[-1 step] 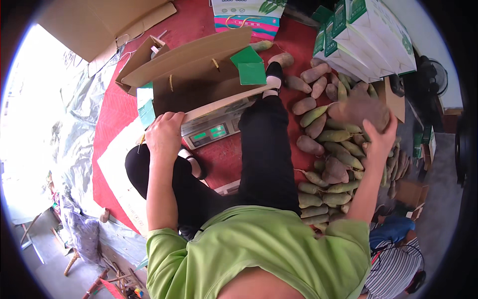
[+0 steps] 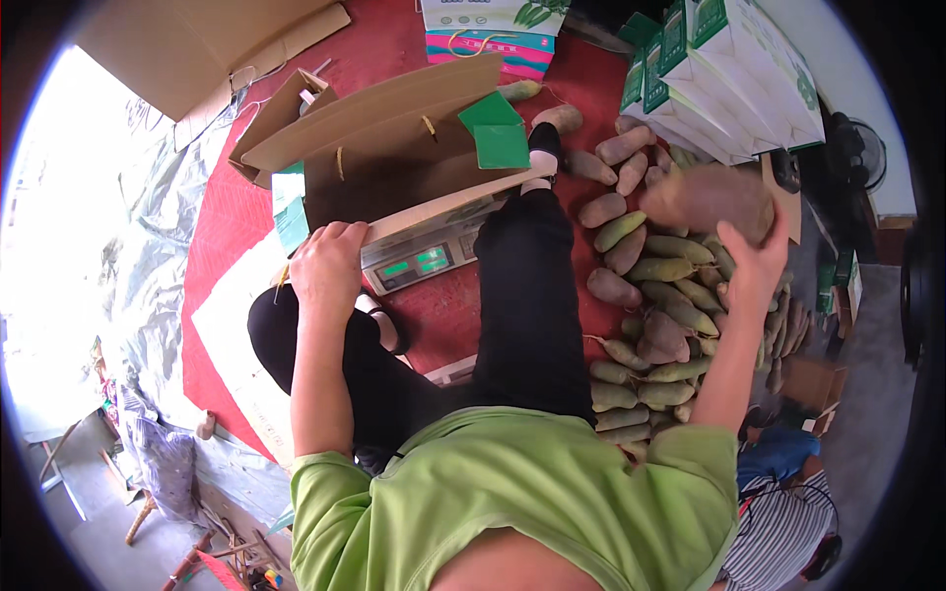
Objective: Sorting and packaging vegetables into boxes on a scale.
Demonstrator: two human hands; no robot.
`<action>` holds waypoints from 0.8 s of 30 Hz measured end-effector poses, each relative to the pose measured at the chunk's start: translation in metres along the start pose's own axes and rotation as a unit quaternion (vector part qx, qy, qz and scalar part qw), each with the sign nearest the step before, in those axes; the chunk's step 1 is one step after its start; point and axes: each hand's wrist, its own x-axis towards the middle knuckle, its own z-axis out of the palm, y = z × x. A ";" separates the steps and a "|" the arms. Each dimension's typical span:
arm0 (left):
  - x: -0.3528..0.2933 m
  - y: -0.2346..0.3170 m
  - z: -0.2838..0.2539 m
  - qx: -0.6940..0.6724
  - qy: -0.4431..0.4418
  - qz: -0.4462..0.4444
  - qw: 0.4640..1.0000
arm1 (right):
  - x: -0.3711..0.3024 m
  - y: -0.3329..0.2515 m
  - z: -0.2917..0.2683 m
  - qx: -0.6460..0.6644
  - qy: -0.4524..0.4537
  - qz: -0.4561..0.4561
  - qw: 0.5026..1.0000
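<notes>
My left hand (image 2: 328, 264) grips the near left corner of a cardboard carton (image 2: 370, 94), its fingers bent over the rim. The carton stands open on a scale (image 2: 426, 264) with lit green displays; the part of its inside that I see is bare. To the right, my right hand (image 2: 757, 258) holds a large brownish-pink root vegetable (image 2: 711, 200), blurred by motion, above the pile. Beneath and beside it lie several green radishes (image 2: 660, 268) and smaller brownish-pink roots (image 2: 613, 287). Which part of the root my right fingers cover is hard to make out.
White and green cartons (image 2: 739, 79) stand beyond the pile. At the far side sits a pink and blue box (image 2: 490, 51) with a cord handle. A fan (image 2: 855, 150) is at the right edge. A person in a striped shirt (image 2: 783, 527) is at the lower right.
The large root in my right hand has turned flatter and shifted slightly up and left. My left hand keeps its hold on the carton.
</notes>
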 end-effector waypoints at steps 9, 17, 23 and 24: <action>-0.005 -0.003 -0.005 -0.005 -0.008 0.025 1.000 | 0.030 -0.077 0.235 -0.001 -0.426 -0.273 0.862; 0.000 -0.005 -0.008 -0.008 -0.039 0.041 0.998 | -0.027 -0.012 0.392 -0.201 -0.681 -0.320 0.628; 0.000 -0.003 -0.008 -0.011 -0.033 0.041 0.999 | -0.072 0.012 0.427 -0.302 -0.724 -0.308 0.538; 0.000 -0.004 -0.007 -0.010 -0.030 0.041 0.999 | -0.076 0.014 0.431 -0.321 -0.726 -0.298 0.530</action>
